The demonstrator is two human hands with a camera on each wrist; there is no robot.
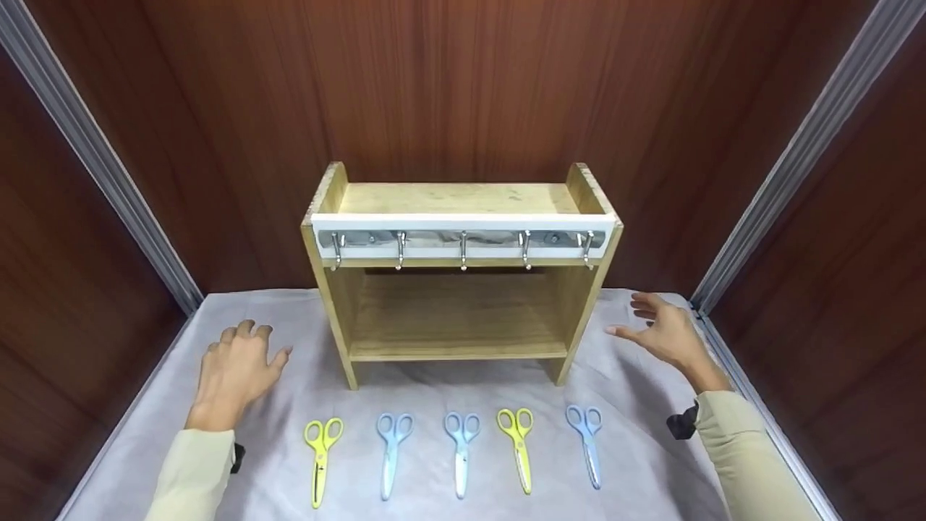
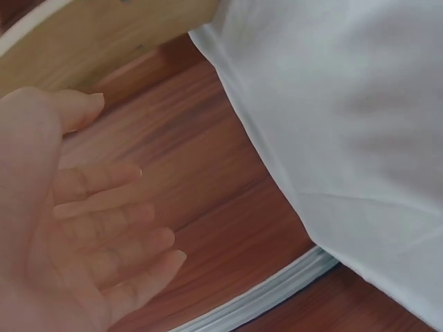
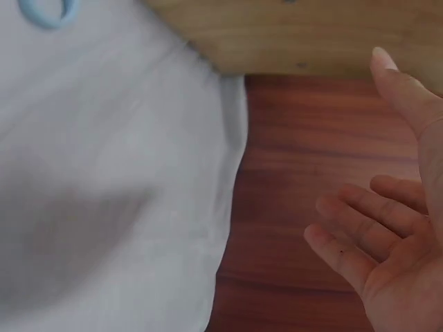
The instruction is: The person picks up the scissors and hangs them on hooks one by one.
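My left hand (image 1: 235,369) hovers over the cloth left of a wooden shelf (image 1: 463,347), fingers relaxed and holding nothing. On the shelf's other side my right hand (image 1: 669,333) is raised, thumb apart from the fingers, also holding nothing. Across the shelf's front runs a white rail with several metal hooks (image 1: 463,250), all bare. Before the shelf lies a row of scissors, handles toward it: yellow scissors (image 1: 320,459) at the left, light blue scissors (image 1: 391,452), more light blue scissors (image 1: 461,452), yellow scissors (image 1: 519,449), and blue scissors (image 1: 587,443) nearest my right hand.
A pale cloth (image 1: 427,387) covers the table. Dark wooden panels (image 1: 463,87) stand behind and at both sides, joined by metal corner strips (image 1: 108,155). The shelf has an upper tray (image 1: 456,197) and a lower board.
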